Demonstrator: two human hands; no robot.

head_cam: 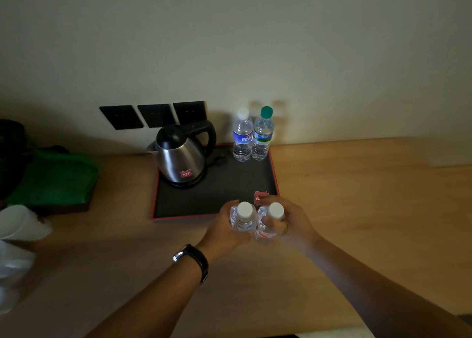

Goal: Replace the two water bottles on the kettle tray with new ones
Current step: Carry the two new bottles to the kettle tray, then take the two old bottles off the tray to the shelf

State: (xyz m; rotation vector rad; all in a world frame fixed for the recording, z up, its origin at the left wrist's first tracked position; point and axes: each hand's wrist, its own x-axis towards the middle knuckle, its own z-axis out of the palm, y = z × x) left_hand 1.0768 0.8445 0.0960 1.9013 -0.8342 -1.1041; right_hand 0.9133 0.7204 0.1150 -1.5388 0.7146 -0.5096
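A black tray with a red rim [209, 199] lies on the wooden desk against the wall. On it stand a steel kettle [182, 156] at the back left and two water bottles at the back right: a blue-label bottle with a white cap [242, 135] and a green-cap bottle [262, 134], touching each other. Over the tray's front edge my left hand [224, 231] grips a small white-cap bottle [244, 216]. Beside it my right hand [288, 222] grips a second white-cap bottle [270, 221] with a red label. The two held bottles are upright and side by side.
A small red card [260, 197] lies at the tray's front right, partly behind my fingers. Folded green cloth [55, 179] and a white cup [23, 222] sit at the left. Three black wall sockets [153, 115] are behind the kettle. Bare desk extends right of the tray.
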